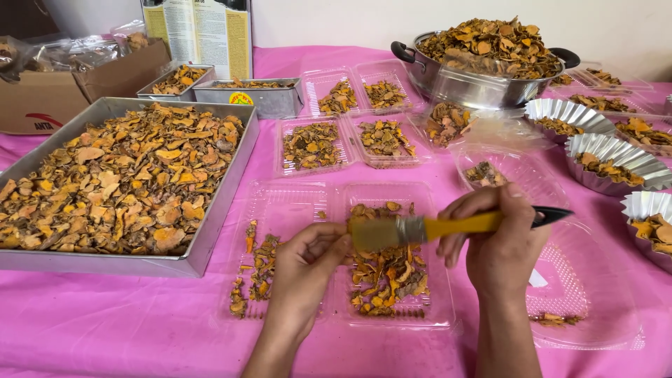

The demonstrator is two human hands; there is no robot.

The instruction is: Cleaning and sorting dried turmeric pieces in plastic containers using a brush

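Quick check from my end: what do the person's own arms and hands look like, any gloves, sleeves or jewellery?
Both are bare. The left hand and right hand wear no gloves; no rings show on the fingers, and no watch or bracelet on either wrist. No sleeve reaches the visible forearms.

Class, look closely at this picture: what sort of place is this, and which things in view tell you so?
Probably a small home or workshop table for sorting and packing dried sliced roots. A large metal tray and a pot hold heaps of orange-brown slices, clear plastic containers hold small portions, and the right hand holds a yellow-handled brush.

glossy clear plastic tray (434, 308), matt metal pan (210, 238)
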